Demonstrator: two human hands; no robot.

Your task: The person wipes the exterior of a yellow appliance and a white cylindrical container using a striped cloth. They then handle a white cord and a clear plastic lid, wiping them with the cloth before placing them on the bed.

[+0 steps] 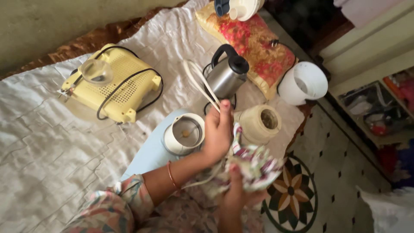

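My left hand point(217, 134) is closed around a doubled white power cord point(199, 83), whose loop sticks up toward the kettle. It hovers just right of a white and pale-blue grinder point(184, 134) with an open metal cup. My right hand point(235, 192) is lower down and grips a crumpled floral cloth point(258, 166). A cream jar-shaped part point(260, 124) lies on its side right of my left hand.
A steel kettle point(226, 74) with a black handle stands behind the cord. At the left sits a yellow appliance point(116, 84) with a black cord and a clear cap. A white jar point(304, 83) and a floral pillow point(254, 43) lie near the bed edge; patterned tiles point(293, 192) are below.
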